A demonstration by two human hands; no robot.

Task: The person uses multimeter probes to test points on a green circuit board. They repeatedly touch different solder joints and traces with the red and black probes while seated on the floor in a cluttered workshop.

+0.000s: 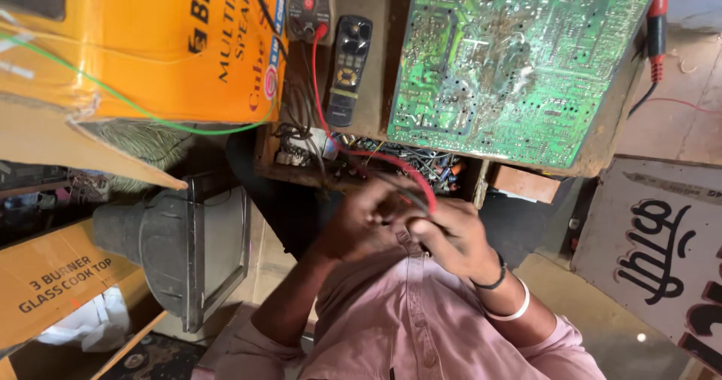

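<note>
Hands: left hand [359,226] and right hand [449,239] pinch the red probe lead [391,162].
Packages: orange carton [150,42] upper left; white sign [662,252] right.

A glossy green circuit board [511,57] with dull solder joints lies on worn wood. Left of it sit a matt black plastic remote [348,68], a smooth red rubbery lead [376,158] and a shiny orange cardboard box [143,42].
</note>
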